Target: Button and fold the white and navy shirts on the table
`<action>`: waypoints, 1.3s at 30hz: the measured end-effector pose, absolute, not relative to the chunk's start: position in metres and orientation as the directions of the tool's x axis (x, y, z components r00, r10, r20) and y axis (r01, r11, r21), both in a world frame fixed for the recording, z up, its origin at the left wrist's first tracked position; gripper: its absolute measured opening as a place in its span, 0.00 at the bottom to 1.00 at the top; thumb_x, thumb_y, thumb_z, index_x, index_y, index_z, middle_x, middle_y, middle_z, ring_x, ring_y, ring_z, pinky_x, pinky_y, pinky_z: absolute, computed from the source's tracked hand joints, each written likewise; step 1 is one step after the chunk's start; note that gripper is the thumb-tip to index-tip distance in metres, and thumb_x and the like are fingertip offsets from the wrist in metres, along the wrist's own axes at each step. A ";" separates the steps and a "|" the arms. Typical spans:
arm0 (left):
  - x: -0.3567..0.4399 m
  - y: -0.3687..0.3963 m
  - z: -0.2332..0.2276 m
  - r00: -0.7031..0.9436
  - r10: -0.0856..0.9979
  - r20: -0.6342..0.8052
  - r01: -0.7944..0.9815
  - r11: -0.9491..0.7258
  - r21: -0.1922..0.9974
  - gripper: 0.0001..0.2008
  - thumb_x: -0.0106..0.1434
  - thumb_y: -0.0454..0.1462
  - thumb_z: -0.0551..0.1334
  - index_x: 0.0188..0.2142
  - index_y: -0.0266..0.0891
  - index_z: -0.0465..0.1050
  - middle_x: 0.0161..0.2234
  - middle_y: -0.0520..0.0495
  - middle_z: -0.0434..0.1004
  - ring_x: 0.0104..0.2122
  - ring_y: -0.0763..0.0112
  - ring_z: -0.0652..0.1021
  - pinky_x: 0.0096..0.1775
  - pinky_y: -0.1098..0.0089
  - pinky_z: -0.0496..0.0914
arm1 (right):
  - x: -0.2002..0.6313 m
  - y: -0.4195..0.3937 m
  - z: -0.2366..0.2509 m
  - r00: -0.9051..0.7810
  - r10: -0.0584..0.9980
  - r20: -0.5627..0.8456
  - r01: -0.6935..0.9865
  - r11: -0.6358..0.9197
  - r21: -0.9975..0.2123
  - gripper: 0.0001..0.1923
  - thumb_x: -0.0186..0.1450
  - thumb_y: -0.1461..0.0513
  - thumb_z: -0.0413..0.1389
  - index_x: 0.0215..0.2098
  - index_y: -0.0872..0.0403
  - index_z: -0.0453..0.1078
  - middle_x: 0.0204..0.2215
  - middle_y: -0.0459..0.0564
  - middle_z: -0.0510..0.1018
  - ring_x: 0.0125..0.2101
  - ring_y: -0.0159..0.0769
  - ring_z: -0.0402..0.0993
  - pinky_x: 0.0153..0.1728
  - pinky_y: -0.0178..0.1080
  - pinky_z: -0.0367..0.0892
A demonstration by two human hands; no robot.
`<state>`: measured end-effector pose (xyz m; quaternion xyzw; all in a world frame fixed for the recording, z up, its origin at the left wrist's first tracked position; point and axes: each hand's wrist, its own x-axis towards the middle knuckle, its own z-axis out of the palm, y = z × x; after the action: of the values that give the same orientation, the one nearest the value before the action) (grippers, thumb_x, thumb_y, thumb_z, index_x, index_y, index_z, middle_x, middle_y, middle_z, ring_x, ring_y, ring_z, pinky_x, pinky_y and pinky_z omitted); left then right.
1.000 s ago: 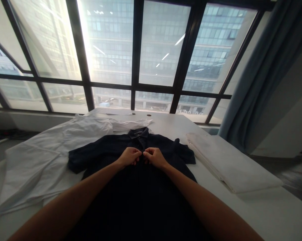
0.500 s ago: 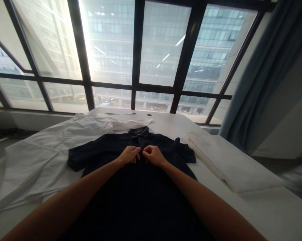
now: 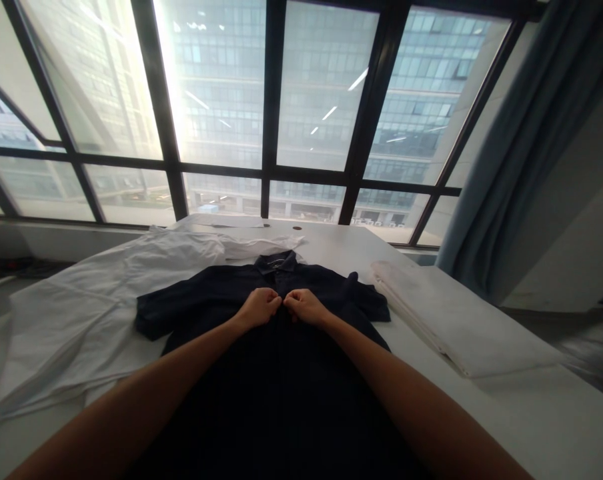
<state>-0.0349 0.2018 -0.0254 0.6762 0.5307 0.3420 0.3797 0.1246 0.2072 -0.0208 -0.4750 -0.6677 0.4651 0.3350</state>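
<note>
The dark shirt (image 3: pixel 281 347) is lying spread on the white table (image 3: pixel 331 241), its long axis running from the collar (image 3: pixel 276 263) at the window end straight back toward the person, and both hands are working right over that midline. The left hand (image 3: pixel 261 307) is resting on one side of the front strip (image 3: pixel 281 283) and the right hand (image 3: pixel 305 307) on the other, so neither is sitting clearly nearer; their fingertips are facing each other and almost touching, a little below the collar. Each hand is keeping its thumb and fingers curled in close, but the tips are hiding whatever is between them, so I cannot tell whether either is clamping cloth or a button. The strip is passing beneath that narrow gap, lengthwise to the person, while the forearms are slanting in over the shirt from both sides. One short sleeve is spreading left, against the rumpled white cloth (image 3: pixel 96 300); the other is pointing right, toward the folded white cloth (image 3: pixel 466 320).
</note>
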 end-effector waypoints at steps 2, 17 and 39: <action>-0.036 0.202 -0.028 0.196 0.973 0.121 0.498 -0.205 0.843 0.07 0.59 0.36 0.57 0.28 0.35 0.71 0.16 0.57 0.67 0.13 0.80 0.65 0.18 0.78 0.56 | 0.124 0.207 -0.019 -0.326 0.945 -0.020 0.320 0.091 -0.943 0.11 0.61 0.68 0.50 0.20 0.56 0.64 0.13 0.38 0.65 0.12 0.24 0.62 0.14 0.27 0.55; -0.050 0.243 0.013 0.131 0.985 0.113 0.928 -0.163 0.336 0.12 0.57 0.38 0.60 0.37 0.44 0.81 0.40 0.43 0.81 0.40 0.59 0.79 0.40 0.69 0.70 | 0.100 0.237 0.008 -0.166 0.955 0.245 0.861 0.261 -0.436 0.12 0.64 0.56 0.56 0.34 0.58 0.76 0.34 0.58 0.81 0.38 0.44 0.78 0.38 0.37 0.69; -0.025 0.275 -0.004 0.111 0.992 -0.062 0.818 -0.055 0.572 0.05 0.48 0.35 0.66 0.19 0.37 0.75 0.19 0.47 0.73 0.24 0.67 0.74 0.26 0.74 0.63 | 0.125 0.273 -0.030 -0.218 0.976 0.013 0.387 0.099 -0.917 0.09 0.61 0.68 0.51 0.24 0.58 0.69 0.15 0.40 0.69 0.12 0.24 0.62 0.14 0.27 0.55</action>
<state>-0.0245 0.2750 -0.0042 0.7042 0.6426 0.1782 0.2439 0.1254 0.2726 -0.0297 -0.5203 -0.6549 0.4242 0.3471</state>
